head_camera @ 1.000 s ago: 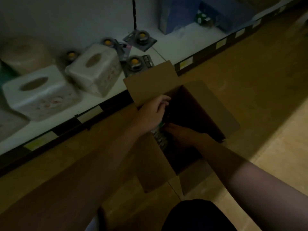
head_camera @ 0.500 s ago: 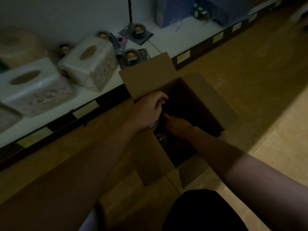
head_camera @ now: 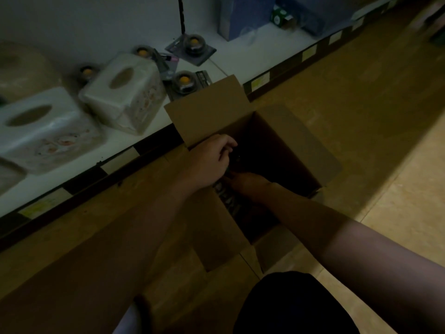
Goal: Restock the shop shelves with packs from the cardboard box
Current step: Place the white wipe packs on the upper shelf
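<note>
An open cardboard box stands on the floor against the low white shelf. Both hands reach into it. My left hand has its fingers curled round a dark pack at the box's left inner wall. My right hand is lower in the box, curled round the same pack; its fingertips are hidden in the dark. Several blister packs with yellow centres lie on the shelf just behind the box.
Two white tissue-box covers sit on the shelf at left. Blue boxes stand at the back right. Price labels line the shelf's dark front edge. Wood-look floor stretches to the right. My dark knee is at the bottom.
The view has shifted slightly. Both hands have stayed in the box, with the right hand moving up closer to the left hand on the pack.
</note>
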A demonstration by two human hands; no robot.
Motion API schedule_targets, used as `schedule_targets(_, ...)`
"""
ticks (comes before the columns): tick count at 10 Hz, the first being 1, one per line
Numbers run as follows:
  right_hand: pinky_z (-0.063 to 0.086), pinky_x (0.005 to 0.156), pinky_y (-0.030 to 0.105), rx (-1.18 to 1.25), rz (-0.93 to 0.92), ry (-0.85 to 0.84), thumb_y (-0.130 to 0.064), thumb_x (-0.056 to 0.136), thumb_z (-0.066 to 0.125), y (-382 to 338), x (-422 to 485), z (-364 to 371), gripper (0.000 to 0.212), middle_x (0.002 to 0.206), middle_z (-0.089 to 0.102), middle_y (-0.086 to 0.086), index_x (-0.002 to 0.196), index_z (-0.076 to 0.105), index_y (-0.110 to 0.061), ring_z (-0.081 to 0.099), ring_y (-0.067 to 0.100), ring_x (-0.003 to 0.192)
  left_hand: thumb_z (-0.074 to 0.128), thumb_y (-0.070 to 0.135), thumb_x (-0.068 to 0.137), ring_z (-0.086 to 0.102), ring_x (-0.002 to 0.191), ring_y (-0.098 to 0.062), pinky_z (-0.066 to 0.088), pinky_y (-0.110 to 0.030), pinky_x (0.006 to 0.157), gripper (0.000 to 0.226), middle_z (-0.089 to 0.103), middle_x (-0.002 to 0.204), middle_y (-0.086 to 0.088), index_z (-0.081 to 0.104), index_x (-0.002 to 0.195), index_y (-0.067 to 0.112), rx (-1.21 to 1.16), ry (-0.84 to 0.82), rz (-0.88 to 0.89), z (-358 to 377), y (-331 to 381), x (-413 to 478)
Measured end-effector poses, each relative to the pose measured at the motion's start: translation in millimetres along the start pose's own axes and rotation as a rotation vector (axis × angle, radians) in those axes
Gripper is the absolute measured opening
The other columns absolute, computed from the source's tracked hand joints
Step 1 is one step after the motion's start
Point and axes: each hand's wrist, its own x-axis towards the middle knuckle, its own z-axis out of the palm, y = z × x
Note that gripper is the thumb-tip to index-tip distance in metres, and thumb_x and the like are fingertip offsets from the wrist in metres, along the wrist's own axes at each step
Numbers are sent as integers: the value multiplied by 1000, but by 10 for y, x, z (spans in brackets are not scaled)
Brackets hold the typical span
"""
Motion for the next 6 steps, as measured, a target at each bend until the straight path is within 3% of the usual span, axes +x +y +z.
schedule_targets(1,25,107,30,-83,-97,-12,-22,106,27,-32,-29,-52,44,151,35,13,148,31,-10,35,27,137,44,10,97,55,103,-7,47,-25,86,25,56,111,7,58,116,19,-7,-7,-10,2,3,-5)
schedule_targets(2,32,105,34,-77,13,-83,-17,104,34,-49,-82,-69,39,142,46,17,139,43,-3,44,29,130,44,10,97,55,104,-8,48,-28,87,25,57,114,3,58,117,18,0,-11,-15,-2,3,-8)
schedule_targets(3,36,101,35,-86,-12,-64,-13,103,36,-28,-136,-107,35,136,51,19,133,50,-2,48,31,125,43,11,98,55,103,-9,48,-27,86,25,57,114,3,57,118,19,4,-25,-20,-1,-1,-2)
schedule_targets(4,35,98,31,36,87,-108,-8,102,33,-32,-167,-151,34,136,51,16,132,50,-3,49,30,124,43,11,98,54,104,-9,46,-25,85,25,55,115,4,57,117,18,21,-45,-31,13,17,23)
schedule_targets(5,29,106,31,172,172,4,-9,102,35,53,-236,-149,36,142,45,15,136,44,-5,41,29,130,43,13,98,52,101,-7,42,-23,82,23,52,114,5,58,116,19,62,-54,-34,34,14,45)
schedule_targets(6,37,96,33,283,166,198,-6,93,51,178,-357,-170,36,137,44,14,129,53,-8,46,30,120,44,14,98,54,98,-12,43,-26,80,22,51,112,5,59,114,19,87,-52,-50,28,-3,40)
